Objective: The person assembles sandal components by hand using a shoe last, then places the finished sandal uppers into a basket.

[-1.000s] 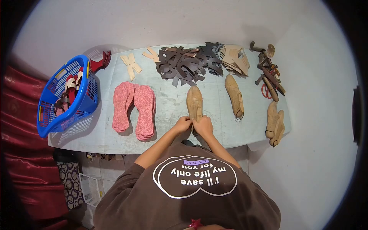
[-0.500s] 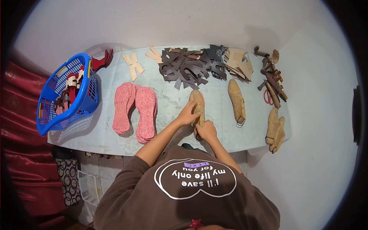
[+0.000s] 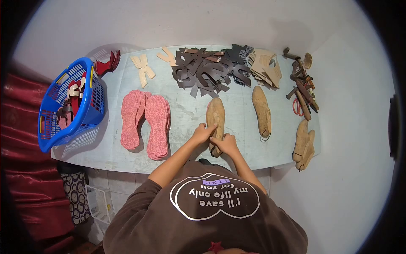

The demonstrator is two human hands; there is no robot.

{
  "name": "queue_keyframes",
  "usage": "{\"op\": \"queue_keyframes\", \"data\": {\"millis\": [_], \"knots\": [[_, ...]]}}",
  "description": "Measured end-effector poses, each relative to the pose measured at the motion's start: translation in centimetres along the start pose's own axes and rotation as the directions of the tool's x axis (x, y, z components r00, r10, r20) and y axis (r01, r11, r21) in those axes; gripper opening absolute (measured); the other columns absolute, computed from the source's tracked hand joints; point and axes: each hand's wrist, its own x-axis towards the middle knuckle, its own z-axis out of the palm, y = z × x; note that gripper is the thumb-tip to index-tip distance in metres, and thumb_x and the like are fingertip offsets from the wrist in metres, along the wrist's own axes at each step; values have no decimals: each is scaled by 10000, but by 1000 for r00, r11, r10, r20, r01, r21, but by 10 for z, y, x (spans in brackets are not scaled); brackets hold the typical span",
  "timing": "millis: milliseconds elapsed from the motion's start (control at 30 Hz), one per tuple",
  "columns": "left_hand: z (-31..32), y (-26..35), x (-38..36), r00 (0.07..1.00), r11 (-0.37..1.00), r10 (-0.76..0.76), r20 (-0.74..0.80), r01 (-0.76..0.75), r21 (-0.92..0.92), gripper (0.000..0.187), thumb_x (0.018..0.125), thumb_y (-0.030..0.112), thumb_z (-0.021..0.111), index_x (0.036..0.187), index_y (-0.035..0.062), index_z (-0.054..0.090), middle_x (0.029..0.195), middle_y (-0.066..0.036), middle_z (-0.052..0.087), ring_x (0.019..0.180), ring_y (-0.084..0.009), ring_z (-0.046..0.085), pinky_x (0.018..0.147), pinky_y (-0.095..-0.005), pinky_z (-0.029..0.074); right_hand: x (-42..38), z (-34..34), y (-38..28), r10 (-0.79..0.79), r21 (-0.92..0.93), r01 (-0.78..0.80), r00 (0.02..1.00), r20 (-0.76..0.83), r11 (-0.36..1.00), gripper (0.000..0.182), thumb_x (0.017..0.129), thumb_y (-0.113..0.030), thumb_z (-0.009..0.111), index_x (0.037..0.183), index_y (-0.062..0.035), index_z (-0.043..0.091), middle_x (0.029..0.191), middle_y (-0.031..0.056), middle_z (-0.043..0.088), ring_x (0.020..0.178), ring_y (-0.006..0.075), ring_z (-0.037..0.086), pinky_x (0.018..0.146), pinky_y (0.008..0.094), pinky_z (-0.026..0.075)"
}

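Observation:
A wooden shoe last (image 3: 216, 113) lies in front of me at the middle of the table's near half, toe pointing away. My left hand (image 3: 203, 133) is closed around its left side near the middle, thumb across the top. Lower down on the right side, my right hand (image 3: 225, 144) grips the heel end. What lies under the last is mostly hidden. To the right sits another shoe last (image 3: 261, 109) with a dark loop at its heel. Left of my hands, pink patterned insoles (image 3: 157, 122) are stacked in two overlapping piles.
Dark cut strap pieces (image 3: 206, 72) are heaped at the back, with beige pieces (image 3: 266, 67) beside them. Hand tools (image 3: 304, 86) and a pair of lasts (image 3: 303, 146) line the right edge. A blue basket (image 3: 91, 103) of strap parts stands left.
My left hand has slid down the last toward the heel, baring more of its toe end. The pink edge seen at the last's right side no longer shows there.

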Motion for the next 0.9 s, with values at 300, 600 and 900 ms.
{"op": "queue_keyframes", "data": {"millis": [300,600,900], "knots": [[-18,60,-39,881,846,-136,454,342,-410,495,683,376,673,916,-45,557,739,-69,556,665,-147,529,626,-266,405,18,-30,-4,67,499,-315,889,453,808,473,677,-357,655,826,85,572,675,113,588,564,152,568,475,248,451],[-23,42,-37,758,780,-6,652,411,-471,307,715,233,692,891,48,521,795,-52,555,795,-169,554,679,-301,433,-8,-43,-28,60,664,-359,902,428,656,658,747,-581,472,877,57,561,600,75,549,447,114,486,363,227,328],[-17,43,-40,785,891,-167,596,379,-249,491,705,225,690,1073,-14,468,954,-135,554,866,-213,566,719,-392,467,-10,-36,-6,43,736,-249,957,287,629,514,822,-546,385,858,-53,524,624,-13,440,545,84,401,472,207,325]]}}
